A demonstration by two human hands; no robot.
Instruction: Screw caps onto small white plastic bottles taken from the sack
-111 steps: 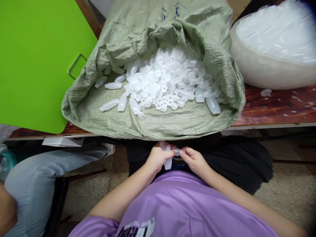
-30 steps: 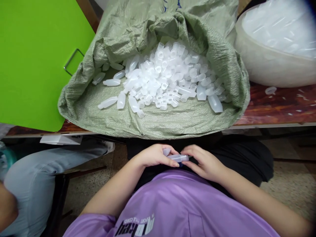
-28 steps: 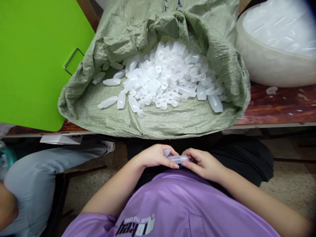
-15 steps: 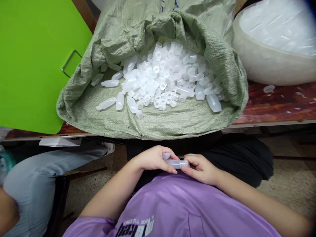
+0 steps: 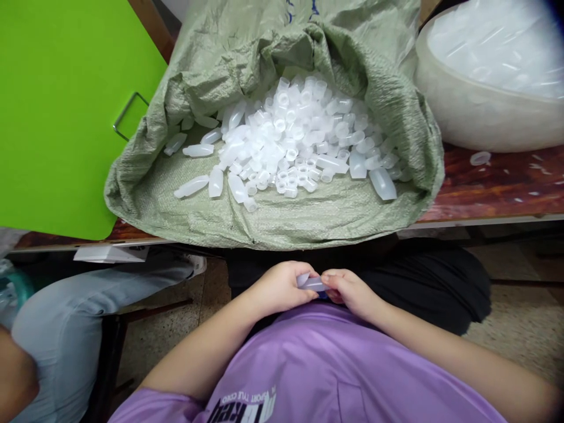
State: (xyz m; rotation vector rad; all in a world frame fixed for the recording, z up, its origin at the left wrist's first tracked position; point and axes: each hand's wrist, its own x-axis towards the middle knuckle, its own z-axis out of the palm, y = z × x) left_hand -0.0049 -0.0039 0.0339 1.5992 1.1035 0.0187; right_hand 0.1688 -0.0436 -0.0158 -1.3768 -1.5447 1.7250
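Observation:
In front of the purple shirt, my left hand [image 5: 287, 284] is closed around a small translucent plastic tube [image 5: 314, 285]. A second pale plastic piece [image 5: 302, 278] sticks up between its thumb and fingers. My right hand [image 5: 351, 289] pinches the tube's right end, and its fingers hide that end. Beyond my hands, a green woven sack [image 5: 291, 226] lies with its mouth towards me. Inside it is a heap of similar translucent plastic pieces [image 5: 286, 144], some short and ring-like, others longer and tapered.
At the back right stands a large whitish bowl [image 5: 484, 120] full of clear plastic pieces. A bright green panel [image 5: 66, 117] with a metal handle is on the left. One loose plastic ring [image 5: 479, 158] lies on the red-brown table [image 5: 467, 194]. Another person's jeans-clad leg [image 5: 66, 329] is at lower left.
My right hand has shifted slightly left and up, closer to my left hand. Less of the tube shows between them now, and its wider right end is covered.

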